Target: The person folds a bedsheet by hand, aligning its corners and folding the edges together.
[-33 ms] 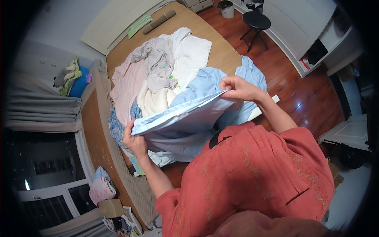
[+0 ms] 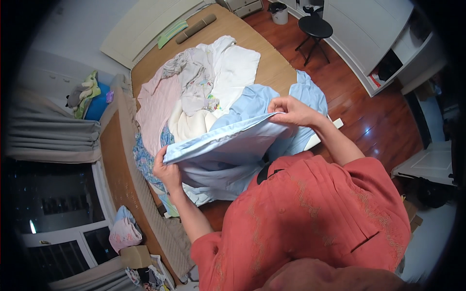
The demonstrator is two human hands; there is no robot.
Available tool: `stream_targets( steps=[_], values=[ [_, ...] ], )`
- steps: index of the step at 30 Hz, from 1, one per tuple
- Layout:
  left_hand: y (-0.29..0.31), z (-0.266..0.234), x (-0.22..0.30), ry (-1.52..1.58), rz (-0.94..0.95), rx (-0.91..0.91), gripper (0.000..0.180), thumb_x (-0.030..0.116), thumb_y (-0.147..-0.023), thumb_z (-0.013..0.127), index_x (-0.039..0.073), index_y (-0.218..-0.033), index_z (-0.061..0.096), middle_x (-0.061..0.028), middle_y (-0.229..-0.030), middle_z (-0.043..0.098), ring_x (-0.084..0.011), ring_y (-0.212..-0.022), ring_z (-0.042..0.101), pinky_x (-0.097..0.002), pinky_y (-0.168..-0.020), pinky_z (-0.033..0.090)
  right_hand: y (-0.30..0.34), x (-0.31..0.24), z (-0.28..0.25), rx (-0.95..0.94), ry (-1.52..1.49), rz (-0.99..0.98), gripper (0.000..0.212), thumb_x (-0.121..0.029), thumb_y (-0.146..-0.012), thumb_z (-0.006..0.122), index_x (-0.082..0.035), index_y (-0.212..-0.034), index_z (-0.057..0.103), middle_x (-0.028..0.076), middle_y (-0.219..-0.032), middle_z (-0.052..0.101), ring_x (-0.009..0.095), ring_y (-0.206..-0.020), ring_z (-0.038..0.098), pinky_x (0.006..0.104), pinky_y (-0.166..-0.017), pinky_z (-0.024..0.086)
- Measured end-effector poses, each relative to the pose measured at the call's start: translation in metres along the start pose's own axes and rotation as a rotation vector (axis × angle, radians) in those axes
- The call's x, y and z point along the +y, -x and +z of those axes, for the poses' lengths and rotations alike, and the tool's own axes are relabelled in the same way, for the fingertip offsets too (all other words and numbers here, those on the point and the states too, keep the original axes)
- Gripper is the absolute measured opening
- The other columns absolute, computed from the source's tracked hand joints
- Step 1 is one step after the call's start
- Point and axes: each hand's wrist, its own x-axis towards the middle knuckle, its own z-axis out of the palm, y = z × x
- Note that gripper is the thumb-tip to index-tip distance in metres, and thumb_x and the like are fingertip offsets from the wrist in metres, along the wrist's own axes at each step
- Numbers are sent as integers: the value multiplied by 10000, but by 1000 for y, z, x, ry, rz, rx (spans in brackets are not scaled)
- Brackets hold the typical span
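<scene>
A large light blue bed sheet (image 2: 218, 167) hangs in front of me, its hemmed upper edge pulled into a slanting line between my hands. My left hand (image 2: 167, 169) pinches the lower left end of that edge, thumb on top. At the higher right end, my right hand (image 2: 293, 111) is closed on the same edge with curled fingers. More light blue cloth (image 2: 252, 99) spreads over the bed beyond the edge and off to the right. Next to it lie a cream quilt (image 2: 189, 121), a pink cloth (image 2: 155, 102), a crumpled grey cloth (image 2: 194, 72) and a white cloth (image 2: 238, 68).
The bed has a tan mat (image 2: 272, 65), with a rolled brown mat (image 2: 195, 28) near the headboard (image 2: 141, 34). A black stool (image 2: 315, 27) and a white bin (image 2: 279, 13) stand on the wooden floor. Left is a windowsill ledge (image 2: 116, 150) with folded bedding (image 2: 125, 233).
My two hands have come very slightly closer together, and the stretched edge has moved a little with them. Both keep hold of the sheet.
</scene>
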Motion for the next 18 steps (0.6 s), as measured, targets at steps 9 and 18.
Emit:
stream_targets(
  steps=[9,18],
  values=[
    [41,98,90,54,392,-729,675,157,-696,767,17,-1286,470,-199,-1238,543,-310,-1137,540,-363,-946,427,-15,15,55,-89,99,-99,233,-189,-808,632,30,-884,610,46,-690,564,89,-682,497,261,-633,432],
    [84,113,84,169,-124,-1008,169,146,-822,677,-19,-849,650,-69,-609,574,-72,-555,483,-263,-505,396,8,-6,45,-310,145,36,144,-116,-810,615,-2,-897,611,80,-699,617,146,-652,573,285,-591,450]
  ],
)
